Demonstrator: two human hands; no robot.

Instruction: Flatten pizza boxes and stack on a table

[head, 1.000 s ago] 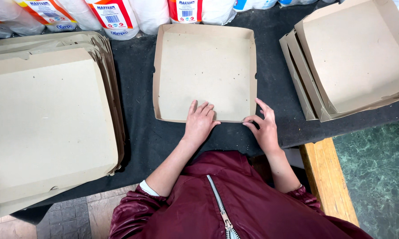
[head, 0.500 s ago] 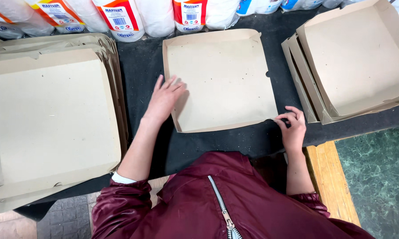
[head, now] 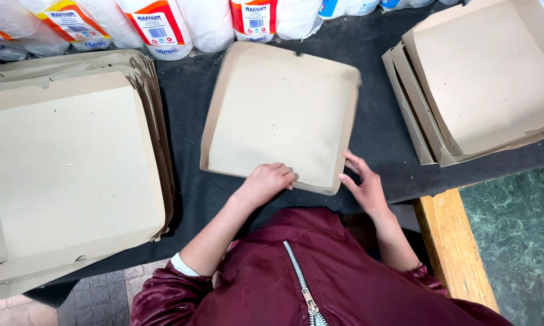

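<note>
a shallow cardboard tray (head: 281,115) lies in the middle of the black cloth (head: 374,136) on the table, with its open side up. it is nearly square, so no side is clearly the long one. it is turned a little, so its corners point to about 1, 4, 7 and 10 o'clock, and its near edge runs down from 8 o'clock to 4 o'clock. three low walls are seen at the left, the far and the right side.

the left hand (head: 266,181) rests on the near edge of the tray, at about 6 o'clock from its middle, with the fingers curled and pressing on the cardboard. the right hand (head: 362,184) is at the near right corner, at about 4 o'clock, with the fingers spread wide and the fingertips touching the corner. neither hand grips the tray fully.

at 9 o'clock from the tray there is a big pile of flat cardboard sheets (head: 66,163). at 2 o'clock there is a stack of folded trays (head: 483,78), one inside the other. at 12 o'clock, along the far edge of the table, stand white plastic packs (head: 199,24) with coloured labels
</note>
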